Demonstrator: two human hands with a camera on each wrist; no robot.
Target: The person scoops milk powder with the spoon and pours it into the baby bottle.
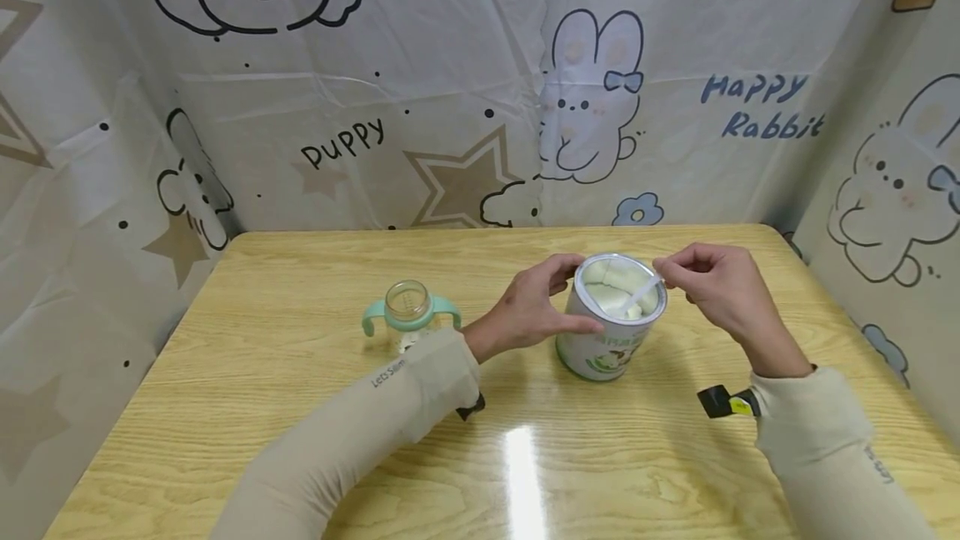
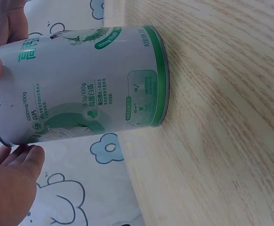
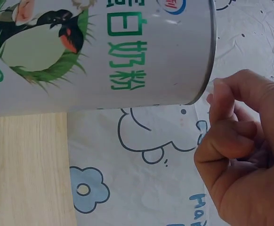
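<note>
An open silver tin [image 1: 609, 340] with green print and white powder inside stands on the wooden table [image 1: 300, 415]. My left hand [image 1: 536, 307] grips the tin's upper wall, thumb in front and fingers behind; the left wrist view shows that tin [image 2: 85, 84] between my left hand's thumb and fingers [image 2: 14, 162]. My right hand [image 1: 712, 286] pinches the handle of a clear scoop [image 1: 640, 297] whose bowl dips into the powder. In the right wrist view the curled right hand [image 3: 240, 146] sits beside the tin's rim [image 3: 207, 61].
A baby bottle [image 1: 408, 313] with mint-green handles and no cap stands left of the tin, near my left forearm. Cartoon-printed sheets [image 1: 450, 90] wall in the table at the back and both sides. Bare tabletop lies toward me, with a light glare.
</note>
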